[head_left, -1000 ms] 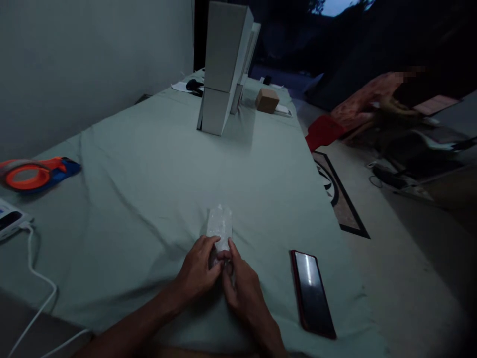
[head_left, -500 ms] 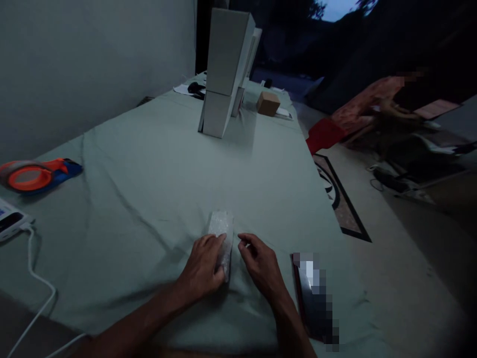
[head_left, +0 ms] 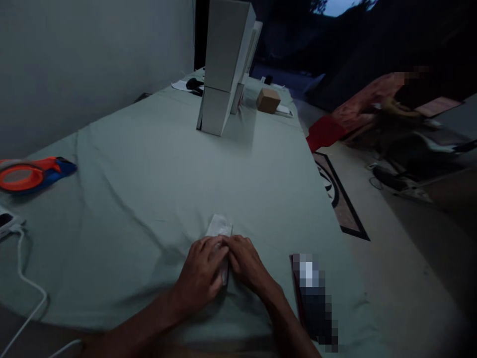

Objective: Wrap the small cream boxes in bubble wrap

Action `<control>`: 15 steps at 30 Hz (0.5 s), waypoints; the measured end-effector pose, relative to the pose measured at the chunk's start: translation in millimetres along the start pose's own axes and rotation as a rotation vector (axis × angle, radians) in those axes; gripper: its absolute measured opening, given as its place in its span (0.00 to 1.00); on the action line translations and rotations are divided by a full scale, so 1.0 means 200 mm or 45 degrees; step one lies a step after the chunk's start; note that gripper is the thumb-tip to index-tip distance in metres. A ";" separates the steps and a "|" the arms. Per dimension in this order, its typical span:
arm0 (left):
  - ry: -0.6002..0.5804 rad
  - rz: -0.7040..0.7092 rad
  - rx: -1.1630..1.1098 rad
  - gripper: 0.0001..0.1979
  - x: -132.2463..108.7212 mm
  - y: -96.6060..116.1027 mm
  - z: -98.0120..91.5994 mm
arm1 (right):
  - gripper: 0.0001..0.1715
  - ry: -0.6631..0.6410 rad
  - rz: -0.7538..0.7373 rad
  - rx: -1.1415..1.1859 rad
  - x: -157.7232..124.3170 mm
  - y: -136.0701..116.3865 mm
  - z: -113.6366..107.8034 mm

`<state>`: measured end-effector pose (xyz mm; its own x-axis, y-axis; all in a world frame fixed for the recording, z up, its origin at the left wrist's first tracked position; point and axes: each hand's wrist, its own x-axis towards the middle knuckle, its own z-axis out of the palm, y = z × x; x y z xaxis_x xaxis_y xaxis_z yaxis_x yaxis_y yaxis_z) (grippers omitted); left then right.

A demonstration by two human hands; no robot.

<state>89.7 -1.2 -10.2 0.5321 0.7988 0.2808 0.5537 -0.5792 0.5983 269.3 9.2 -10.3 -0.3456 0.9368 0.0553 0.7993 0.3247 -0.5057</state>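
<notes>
A small oblong package in bubble wrap (head_left: 219, 226) lies on the table near its front edge. My left hand (head_left: 201, 268) is wrapped over its left side, thumb towards the lower end. From the right, my right hand (head_left: 246, 261) presses its fingertips onto the package's top and right side, meeting the left fingertips. Both hands hide the package's middle. To the right of my forearm rests a flat dark-red-edged item (head_left: 309, 298), its surface blurred out.
An orange-and-blue tape dispenser (head_left: 33, 174) and a white device (head_left: 9, 221) with a cable sit at the left. Tall white boxes (head_left: 225, 54) and a brown carton (head_left: 268, 101) stand farther back on the cloth-covered table (head_left: 167, 164). A red chair (head_left: 326, 133) is beyond the right edge.
My right hand has moved left onto the package and now touches it; before, it hovered apart. The left hand keeps its hold. The view has shifted slightly.
</notes>
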 end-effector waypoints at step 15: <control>-0.123 -0.064 -0.076 0.15 0.01 0.01 -0.02 | 0.21 0.258 0.670 0.635 0.07 0.13 -0.09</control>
<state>89.4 -0.3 -4.7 0.5657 0.8054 0.1772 0.5438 -0.5259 0.6540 294.1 33.5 -7.1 0.1564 0.9733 -0.1682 0.4999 -0.2249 -0.8364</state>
